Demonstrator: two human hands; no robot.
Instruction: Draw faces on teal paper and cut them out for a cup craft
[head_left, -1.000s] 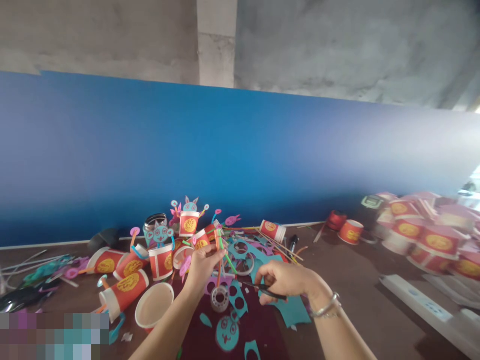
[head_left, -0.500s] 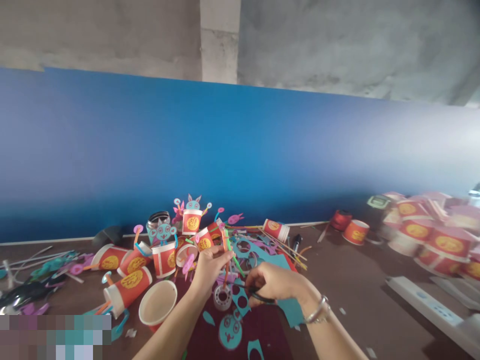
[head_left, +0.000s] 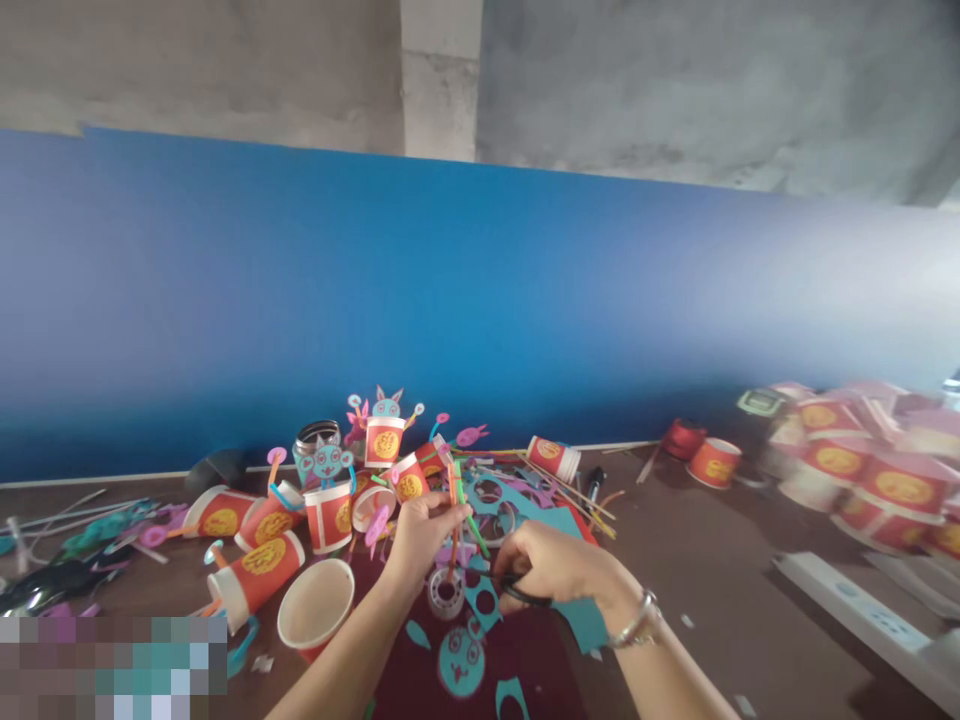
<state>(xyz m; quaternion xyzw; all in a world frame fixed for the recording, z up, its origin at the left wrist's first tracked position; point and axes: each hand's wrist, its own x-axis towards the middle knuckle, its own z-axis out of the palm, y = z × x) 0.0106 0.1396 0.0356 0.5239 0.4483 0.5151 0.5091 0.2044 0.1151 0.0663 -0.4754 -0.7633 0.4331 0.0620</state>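
Between the thumb and fingers of my left hand (head_left: 420, 535) are drinking straws (head_left: 459, 490), green and orange, held upright. My right hand (head_left: 544, 568) is closed around the black handles of a pair of scissors (head_left: 529, 598). The blades point left toward the lower ends of the straws; whether they touch is unclear. Just below sits a roll of tape (head_left: 445, 594). A blue paper face (head_left: 461, 660) lies on the dark red sheet (head_left: 409, 690), near blue paper with round holes cut out (head_left: 484, 603).
Red-and-white paper cups (head_left: 259, 575), some with paper faces and straw arms, crowd the left. An open cup (head_left: 316, 600) stands beside my left forearm. On the right are a power strip (head_left: 862, 610) and stacked cups (head_left: 892, 485). A blue panel (head_left: 480, 300) backs the table.
Both hands keep nearly the same place and grip. The tops of the straws have shifted slightly to the right.
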